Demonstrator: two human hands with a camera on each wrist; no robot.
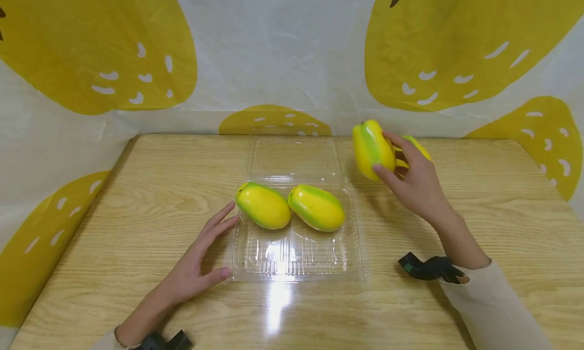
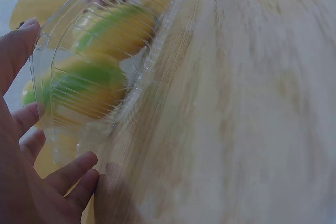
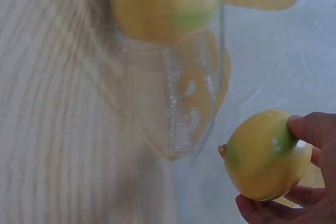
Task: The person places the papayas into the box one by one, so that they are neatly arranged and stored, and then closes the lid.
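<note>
My right hand (image 1: pixel 417 185) holds a yellow papaya with green streaks (image 1: pixel 371 149) above the back right of the table, thumb on one side and fingers on the other. In the right wrist view this papaya (image 3: pixel 265 156) shows its small stem end. A clear plastic clamshell box (image 1: pixel 296 261) lies with its lid (image 1: pixel 296 160) folded back. Two more papayas (image 1: pixel 264 206) sit side by side at the back of its tray. With fingers spread, my left hand (image 1: pixel 191 271) rests along the tray's left edge, fingertips and thumb right at the rim.
Another papaya (image 1: pixel 417 147) is partly hidden behind my right hand. The wooden table (image 1: pixel 173 187) ends at a hanging cloth (image 1: pixel 278 50) with large yellow fruit prints. Dark straps (image 1: pixel 431 268) circle both wrists.
</note>
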